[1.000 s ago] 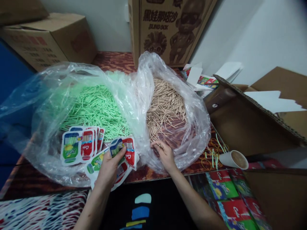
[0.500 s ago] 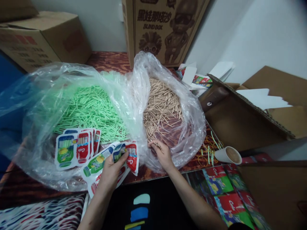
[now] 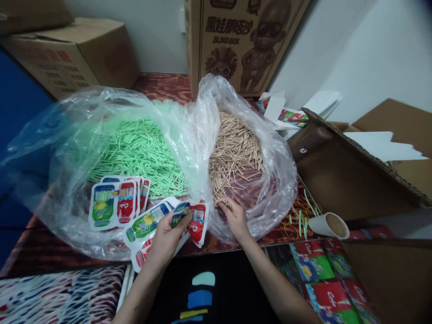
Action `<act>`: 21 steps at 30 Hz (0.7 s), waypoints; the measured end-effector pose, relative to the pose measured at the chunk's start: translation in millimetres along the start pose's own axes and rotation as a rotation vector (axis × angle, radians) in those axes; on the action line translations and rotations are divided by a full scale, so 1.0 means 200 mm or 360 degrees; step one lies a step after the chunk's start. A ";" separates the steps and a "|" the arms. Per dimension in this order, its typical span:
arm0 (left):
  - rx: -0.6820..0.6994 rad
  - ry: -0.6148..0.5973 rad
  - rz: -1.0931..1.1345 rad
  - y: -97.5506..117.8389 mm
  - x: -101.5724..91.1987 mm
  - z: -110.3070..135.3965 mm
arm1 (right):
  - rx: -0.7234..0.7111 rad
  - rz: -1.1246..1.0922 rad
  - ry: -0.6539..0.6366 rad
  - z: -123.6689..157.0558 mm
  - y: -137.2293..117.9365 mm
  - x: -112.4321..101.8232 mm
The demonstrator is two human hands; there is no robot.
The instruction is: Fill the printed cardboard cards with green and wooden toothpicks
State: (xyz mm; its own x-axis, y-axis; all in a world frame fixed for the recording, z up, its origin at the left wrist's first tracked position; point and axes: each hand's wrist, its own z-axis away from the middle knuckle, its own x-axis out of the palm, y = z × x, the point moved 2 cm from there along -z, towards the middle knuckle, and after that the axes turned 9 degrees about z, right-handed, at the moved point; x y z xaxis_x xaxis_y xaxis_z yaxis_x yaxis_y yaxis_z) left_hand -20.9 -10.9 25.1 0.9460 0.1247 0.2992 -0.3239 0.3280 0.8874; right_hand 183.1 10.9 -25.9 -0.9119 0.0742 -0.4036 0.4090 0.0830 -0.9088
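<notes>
My left hand [image 3: 168, 240] is closed around a fan of printed Sprite and Cola packets [image 3: 147, 223], its thumb pressing on the front one, which looks bent. My right hand [image 3: 238, 221] pinches a small bunch of brown sticks [image 3: 227, 204], their ends showing at the fingertips. It rests at the near edge of a heap of brown sticks [image 3: 232, 148] in a clear plastic bag [image 3: 280, 180]. Left of that, a heap of green sticks [image 3: 138, 155] lies in another clear bag [image 3: 72, 180]. A stack of packets [image 3: 105, 204], holding green and brown sticks, lies on this bag.
A paper cup [image 3: 329, 225] stands at the right edge near rubber bands [image 3: 293, 220] and loose green sticks. An open carton [image 3: 344, 180] is on the right, above printed packs [image 3: 312, 260]. Large cardboard boxes [image 3: 229, 45] stand behind. Striped packets [image 3: 60, 294] fill the lower left.
The view has swung slightly left, so everything appears further right. Both hands keep their holds, the left on the packets and the right on the brown sticks, with little movement.
</notes>
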 end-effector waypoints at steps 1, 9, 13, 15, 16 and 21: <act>0.0008 -0.0015 -0.0016 0.00 0.00 0.00 | 0.0004 0.0001 -0.0009 0.00 0.00 0.00; 0.0059 -0.0013 -0.0002 -0.03 -0.06 0.00 | 0.0024 0.0021 0.0032 -0.01 -0.06 -0.02; 0.0030 -0.0062 -0.0016 -0.03 -0.04 0.00 | -0.0017 -0.0018 0.0059 -0.03 -0.17 -0.04; 0.0028 -0.0095 -0.0032 -0.03 -0.02 0.01 | -0.0095 -0.0017 0.0042 -0.05 -0.24 -0.05; 0.0033 -0.0116 -0.0042 -0.03 -0.01 0.01 | -0.0137 -0.0008 0.0020 -0.06 -0.27 -0.04; 0.0062 -0.0175 -0.0054 -0.03 -0.01 0.01 | -0.0289 0.0050 -0.0113 -0.12 -0.35 -0.01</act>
State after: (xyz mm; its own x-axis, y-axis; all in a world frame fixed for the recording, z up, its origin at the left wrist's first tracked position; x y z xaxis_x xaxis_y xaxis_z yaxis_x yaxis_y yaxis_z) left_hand -19.9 -15.4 20.1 0.9528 0.0100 0.3034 -0.2928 0.2936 0.9100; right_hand 157.4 28.4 41.6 -0.8962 0.0101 -0.4435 0.4306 0.2604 -0.8642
